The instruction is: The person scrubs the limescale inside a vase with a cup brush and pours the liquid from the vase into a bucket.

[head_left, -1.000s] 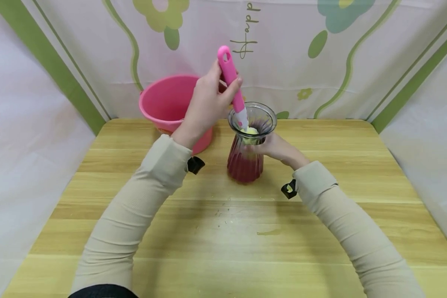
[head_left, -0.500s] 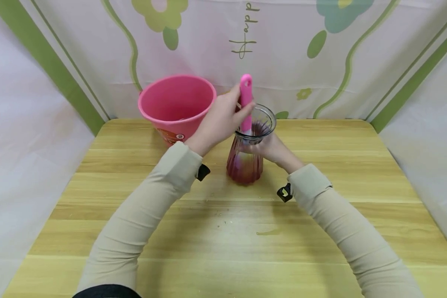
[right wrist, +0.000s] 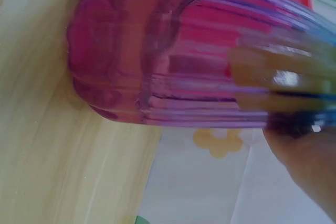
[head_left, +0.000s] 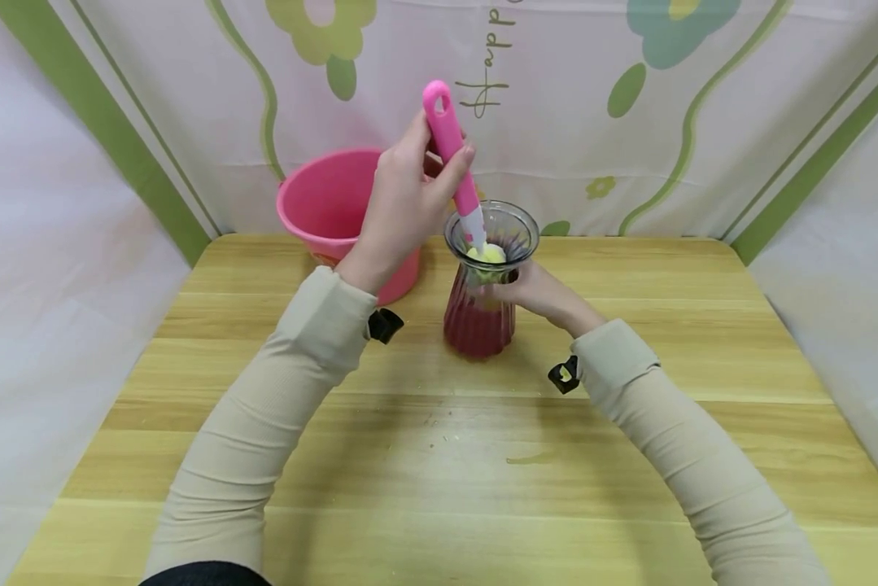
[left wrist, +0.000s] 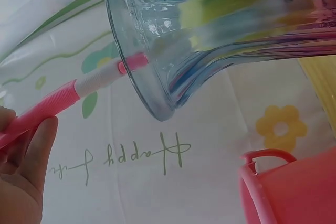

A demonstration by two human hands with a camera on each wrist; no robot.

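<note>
White curtain backdrop (head_left: pixel 570 163) with green stripes, flower shapes and "happy" lettering, closed in around a light wooden desk (head_left: pixel 629 456). Ribbed glass vase (head_left: pixel 481 305) stands upright at the desk's far centre, lower body tinted dark pink, clear flared rim on top. Pink bucket (head_left: pixel 321 203) just behind and left of the vase, near the back edge; whether the two touch is hard to tell from the head view.

Left hand (head_left: pixel 402 207) raised above the vase mouth, fingers and thumb curled round the handle of a pink bottle brush (head_left: pixel 449 150). Handle tilts up and to the left, hanging hole at the top end. Brush's white neck goes down through the vase rim; its yellow-green sponge head (head_left: pixel 486 256) sits just inside the neck. Left wrist view shows the same: pink handle pinched by the fingers (left wrist: pixel 37 145), white band entering the glass rim, yellow-green smear inside.

Right hand (head_left: pixel 537 293) wraps the vase's narrow neck from the right side, fingers curled on the glass, vase base down on the desk. Right wrist view is blurred; only the pink ribbed body and part of the hand read.

A few small crumbs and a faint smear (head_left: pixel 526 460) lie on the desk nearer the person. Both arms in beige sleeves.
</note>
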